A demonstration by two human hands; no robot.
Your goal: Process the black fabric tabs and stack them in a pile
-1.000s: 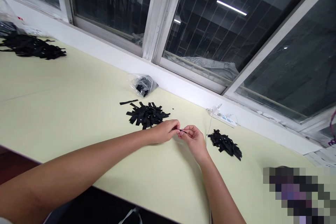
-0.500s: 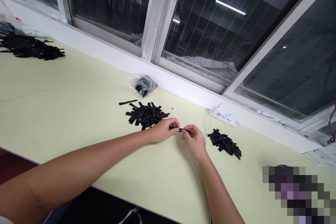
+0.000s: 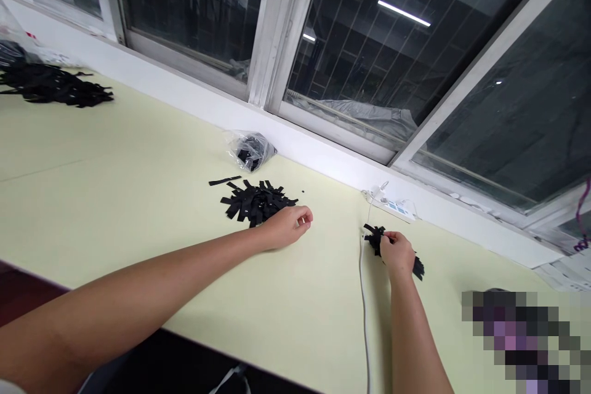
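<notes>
My left hand (image 3: 292, 226) rests beside the near right edge of a spread heap of black fabric strips (image 3: 252, 203). Its thumb and fingers curl together, and no strip shows in them. My right hand (image 3: 398, 253) is over a smaller pile of black strips (image 3: 373, 239) to the right, covering its middle. The fingers pinch at a black strip there; how much of it they hold is hidden. One single black strip (image 3: 225, 181) lies apart, behind the larger heap.
A clear plastic bag (image 3: 255, 151) with black pieces stands against the wall. Behind the right pile lies a white power strip (image 3: 392, 206); a white cable (image 3: 362, 295) crosses the table. Another black heap (image 3: 55, 85) lies far left. A pixelated patch (image 3: 517, 338) covers the lower right.
My right hand has moved right, from the black strip held between both hands to the smaller pile. My left hand has let go of that strip and stayed nearly in place.
</notes>
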